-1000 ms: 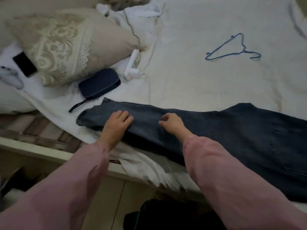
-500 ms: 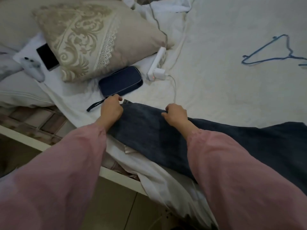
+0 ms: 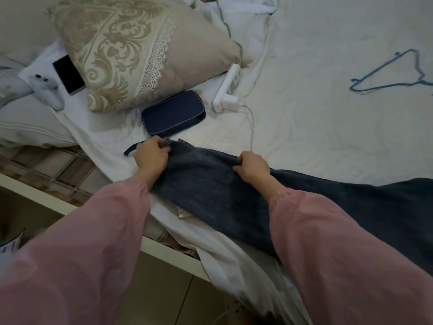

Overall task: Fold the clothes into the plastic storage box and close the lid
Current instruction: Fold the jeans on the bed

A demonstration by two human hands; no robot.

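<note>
Dark blue jeans (image 3: 210,184) lie stretched along the near edge of the white bed (image 3: 316,102), the legs pointing left. My left hand (image 3: 152,157) grips the hem end of the legs, close to a navy pouch. My right hand (image 3: 251,165) pinches the upper edge of the leg fabric a little further right, raising a small fold. Both arms wear pink sleeves. No storage box is in view.
A navy zip pouch (image 3: 173,113) lies just beyond my left hand. A white power strip with charger (image 3: 228,95), a patterned beige pillow (image 3: 131,50), a black phone (image 3: 69,78), a white controller (image 3: 45,90) and a blue hanger (image 3: 386,76) lie on the bed.
My hands went from lying flat on the jeans to gripping the leg end and edge. The view shifted left and closer to the pillow.
</note>
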